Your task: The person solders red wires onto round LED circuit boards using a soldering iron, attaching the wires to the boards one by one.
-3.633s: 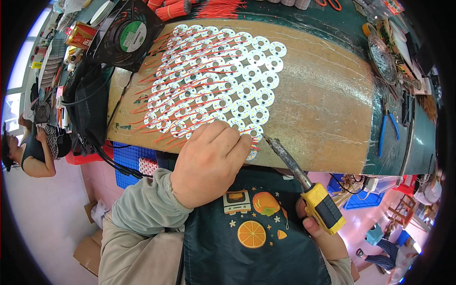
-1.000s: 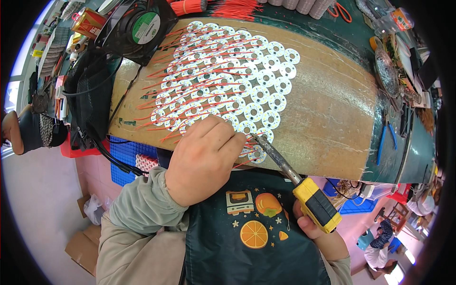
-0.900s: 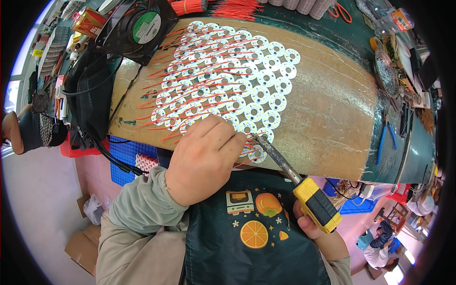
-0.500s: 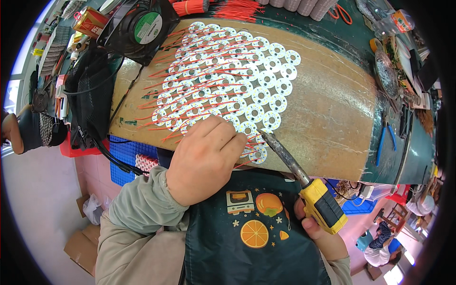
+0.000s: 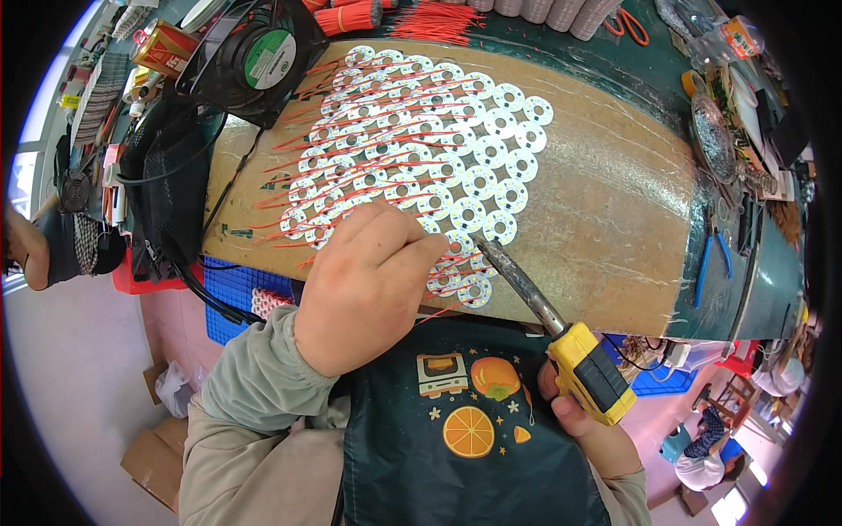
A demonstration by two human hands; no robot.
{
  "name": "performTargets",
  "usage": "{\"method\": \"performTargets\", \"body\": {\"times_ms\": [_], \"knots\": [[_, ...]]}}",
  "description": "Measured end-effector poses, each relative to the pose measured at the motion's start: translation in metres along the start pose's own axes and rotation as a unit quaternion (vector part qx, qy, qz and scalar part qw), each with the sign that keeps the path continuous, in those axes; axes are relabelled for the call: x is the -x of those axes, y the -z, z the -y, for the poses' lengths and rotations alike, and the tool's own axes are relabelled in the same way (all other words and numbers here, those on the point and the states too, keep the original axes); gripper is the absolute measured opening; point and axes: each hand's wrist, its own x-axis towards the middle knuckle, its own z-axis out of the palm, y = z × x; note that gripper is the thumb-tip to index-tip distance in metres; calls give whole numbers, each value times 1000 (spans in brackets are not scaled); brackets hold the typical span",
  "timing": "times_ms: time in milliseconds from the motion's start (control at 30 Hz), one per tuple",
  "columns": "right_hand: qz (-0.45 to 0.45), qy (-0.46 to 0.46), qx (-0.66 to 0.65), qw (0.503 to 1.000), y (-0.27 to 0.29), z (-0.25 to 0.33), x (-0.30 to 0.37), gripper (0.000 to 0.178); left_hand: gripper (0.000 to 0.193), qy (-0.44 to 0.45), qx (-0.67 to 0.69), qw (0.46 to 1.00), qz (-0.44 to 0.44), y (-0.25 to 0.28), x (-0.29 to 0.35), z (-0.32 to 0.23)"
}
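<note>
White ring-shaped LED boards (image 5: 479, 181) lie in a slanted grid of rows, many with red wires (image 5: 386, 138) running off to the left. My left hand (image 5: 360, 285) is over the near rows, its thumb and fingers pinched on a red wire beside one ring; the palm hides the boards beneath it. In my right hand (image 5: 574, 416) is a soldering iron (image 5: 596, 373) with a yellow and black handle. Its dark tip points up and left, close to or touching a ring just right of my left fingertips; which of the two I cannot tell.
The rings rest on a brown worksheet (image 5: 605, 210) atop a green table. A black fan (image 5: 263, 57) stands at the far left, with bundles of red wire (image 5: 434, 22) beyond. Blue-handled pliers (image 5: 715, 259) and orange scissors (image 5: 627, 26) lie right. People sit in the background.
My left hand has shifted slightly left and toward me, uncovering a bit more of the rings beside its fingertips. The soldering iron's tip stays at nearly the same spot, its handle slightly lower left.
</note>
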Motion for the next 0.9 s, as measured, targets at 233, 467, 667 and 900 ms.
{"method": "performTargets", "body": {"times_ms": [233, 467, 667, 900], "knots": [[-10, 6, -26, 1000, -5, 2, -6, 37, 24, -23, 0, 1000, 20, -7, 1, 6], [18, -1, 44, 999, -3, -2, -3, 42, 23, -25, -10, 999, 24, -9, 2, 8], [47, -38, 57, 997, -1, -4, -1, 43, 24, -49, -19, 998, 21, -11, 3, 10], [23, -51, 57, 997, -4, -1, 1, 45, 23, -49, -29, 998, 23, -10, 3, 8]]}}
